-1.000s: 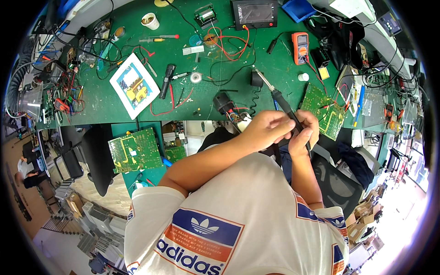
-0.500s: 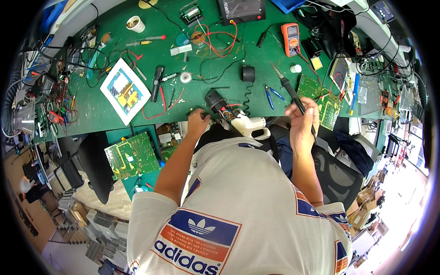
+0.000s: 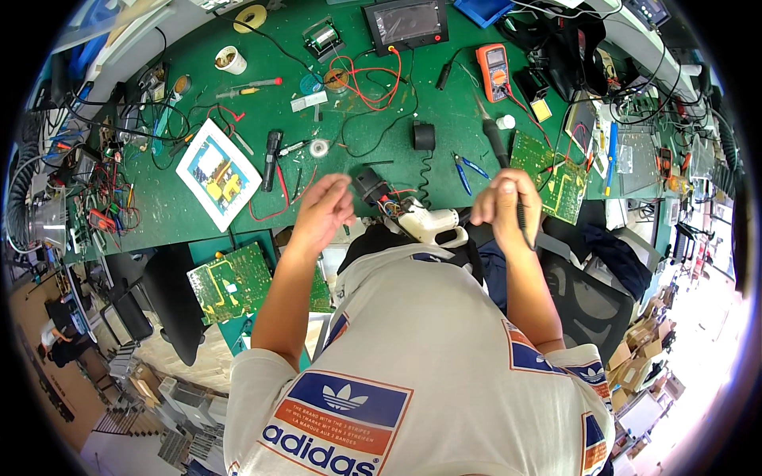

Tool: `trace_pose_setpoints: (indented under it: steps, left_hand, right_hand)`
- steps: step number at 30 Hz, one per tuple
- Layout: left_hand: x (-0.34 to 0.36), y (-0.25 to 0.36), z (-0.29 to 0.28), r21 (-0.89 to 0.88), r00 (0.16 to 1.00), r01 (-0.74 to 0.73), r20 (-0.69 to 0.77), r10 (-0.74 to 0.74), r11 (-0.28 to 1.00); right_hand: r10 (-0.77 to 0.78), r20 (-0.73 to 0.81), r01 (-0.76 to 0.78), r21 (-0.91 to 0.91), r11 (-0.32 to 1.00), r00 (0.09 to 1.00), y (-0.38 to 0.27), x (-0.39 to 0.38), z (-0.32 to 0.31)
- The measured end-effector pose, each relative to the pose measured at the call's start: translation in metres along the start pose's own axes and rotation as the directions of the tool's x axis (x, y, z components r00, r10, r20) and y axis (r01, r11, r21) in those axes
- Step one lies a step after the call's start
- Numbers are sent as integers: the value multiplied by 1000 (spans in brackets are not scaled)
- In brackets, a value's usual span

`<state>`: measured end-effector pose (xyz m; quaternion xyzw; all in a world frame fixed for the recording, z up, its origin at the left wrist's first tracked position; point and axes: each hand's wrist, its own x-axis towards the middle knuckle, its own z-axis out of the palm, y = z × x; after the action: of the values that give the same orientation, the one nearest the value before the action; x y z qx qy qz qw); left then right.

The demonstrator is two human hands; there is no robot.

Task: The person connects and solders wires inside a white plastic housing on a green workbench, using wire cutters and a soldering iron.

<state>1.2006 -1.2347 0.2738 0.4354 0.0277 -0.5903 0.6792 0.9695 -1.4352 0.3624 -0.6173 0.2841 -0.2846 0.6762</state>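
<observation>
My right hand (image 3: 508,206) is closed round the black handle of a soldering iron (image 3: 495,141), its thin tip pointing up and away over the green bench. My left hand (image 3: 324,208) is raised at the bench's near edge, fingers loosely bent, with nothing visible in them. Between both hands lies a white gun-shaped housing (image 3: 427,222) with a looped handle, resting at the edge against my body. Coloured wires come out of its open end, beside a black cylindrical part (image 3: 369,186). A coiled black cord runs up from near it to a black round piece (image 3: 423,135).
Blue-handled pliers (image 3: 468,170), a flashlight (image 3: 271,161) and a small solder reel (image 3: 319,148) lie nearby. An orange multimeter (image 3: 494,73) and a green circuit board (image 3: 549,174) are at the right. A white-framed picture panel (image 3: 218,174) lies at the left.
My left hand has lifted off the bench edge and moved slightly left. My right hand has shifted a little left and nearer, turning the soldering iron more upright.
</observation>
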Motion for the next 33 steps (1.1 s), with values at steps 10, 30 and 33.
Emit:
trace_pose_setpoints:
  steps: [10, 30, 33]
  left_hand:
    - [9, -11, 80, 586, 927, -369, 173, 334, 721]
    - [-2, 12, 20, 261, 894, 266, 293, -339, 928]
    - [-7, 18, 16, 316, 874, 306, 280, -396, 898]
  right_hand:
    - [-176, 221, 271, -543, 795, 959, 15, 37, 71]
    - [-429, 97, 395, -607, 689, 898, 19, 99, 71]
    - [-456, 83, 409, -603, 685, 886, 21, 106, 69]
